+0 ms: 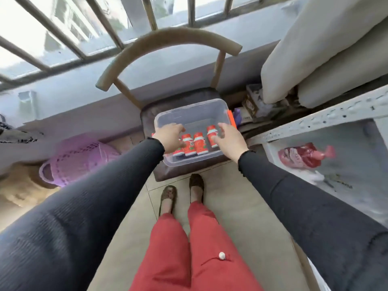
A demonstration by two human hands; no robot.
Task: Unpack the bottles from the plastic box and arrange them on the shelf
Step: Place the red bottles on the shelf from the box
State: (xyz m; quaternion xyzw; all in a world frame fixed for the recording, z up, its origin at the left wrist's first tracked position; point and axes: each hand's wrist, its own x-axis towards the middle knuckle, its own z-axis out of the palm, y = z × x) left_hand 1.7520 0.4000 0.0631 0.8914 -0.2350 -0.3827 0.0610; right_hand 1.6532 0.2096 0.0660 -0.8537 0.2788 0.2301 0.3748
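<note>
A clear plastic box (189, 110) with an orange latch sits on a dark chair seat. Several small red bottles (199, 143) with white bands stand in a row along its near side. My left hand (170, 137) hovers over the left end of the row, fingers loosely curved, and covers part of one bottle. My right hand (228, 141) reaches in beside the rightmost bottle (212, 131), fingers spread, holding nothing that I can see. The white metal shelf (315, 122) stands to the right.
The chair (168, 45) has a curved wooden backrest against a barred window. A red bag (304, 157) lies on the shelf. A purple basket (77, 160) sits on the floor at left. Folded bedding (325, 49) lies at upper right. My feet stand close before the chair.
</note>
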